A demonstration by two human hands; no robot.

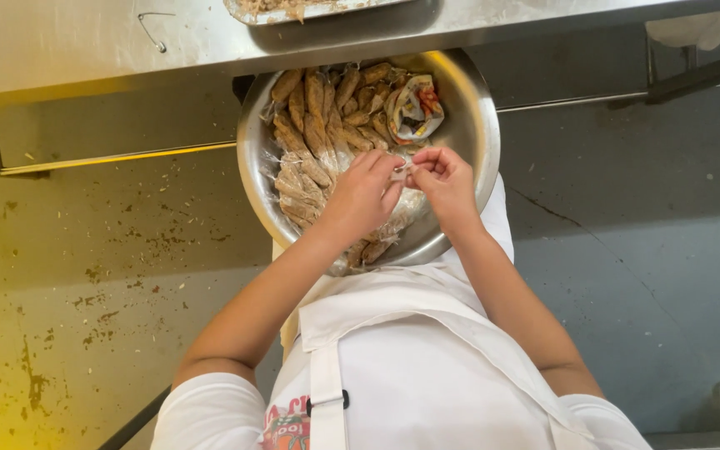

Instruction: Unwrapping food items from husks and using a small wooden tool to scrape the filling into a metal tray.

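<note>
A large steel bowl (477,125) rests on my lap, filled with several brown stick-shaped snacks sealed in clear plastic packets (314,125). A printed crumpled bag (414,108) lies at the bowl's far right side. My left hand (364,196) and my right hand (443,179) meet over the bowl's near half. Both pinch the top of one small clear packet (403,172) between their fingertips. The packet's lower part is hidden under my left hand.
A steel table edge (85,42) runs along the top, with a tray (293,10) of crumbs and a small wire clip (153,29) on it. A stained floor (85,292) lies to the left, a grey cracked floor (643,250) to the right. I wear a white apron (410,375).
</note>
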